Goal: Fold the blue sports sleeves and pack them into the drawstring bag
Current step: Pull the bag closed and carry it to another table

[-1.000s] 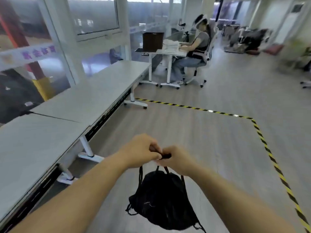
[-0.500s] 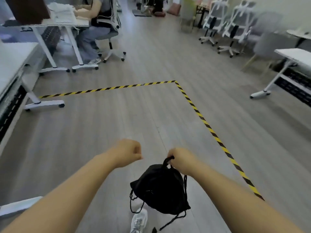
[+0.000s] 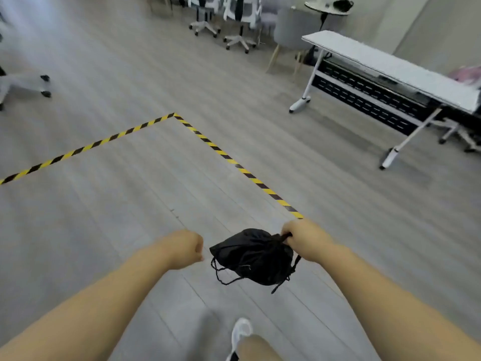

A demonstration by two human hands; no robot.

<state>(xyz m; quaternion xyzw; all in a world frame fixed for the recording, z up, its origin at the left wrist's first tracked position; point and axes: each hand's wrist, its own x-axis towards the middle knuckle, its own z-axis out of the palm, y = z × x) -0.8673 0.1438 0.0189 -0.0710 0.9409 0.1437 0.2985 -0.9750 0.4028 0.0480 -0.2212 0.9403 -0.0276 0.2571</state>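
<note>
Bag: the black bag (image 3: 253,256) hung in the air above the floor (image 3: 117,217), bunched shut at its neck, bulging out left of and below the right grip.
Cords: loose cords (image 3: 221,273) dangled under the bag.
Right grip: the right hand (image 3: 304,239) was clenched round the bag's gathered neck.
Left grip: the left hand (image 3: 183,247) was curled into a fist, holding nothing, just left of the bag and apart from it.
Beyond: striped tape (image 3: 208,142) crossed the floor ahead of the grips; a counter (image 3: 390,66) stood far right.
</note>
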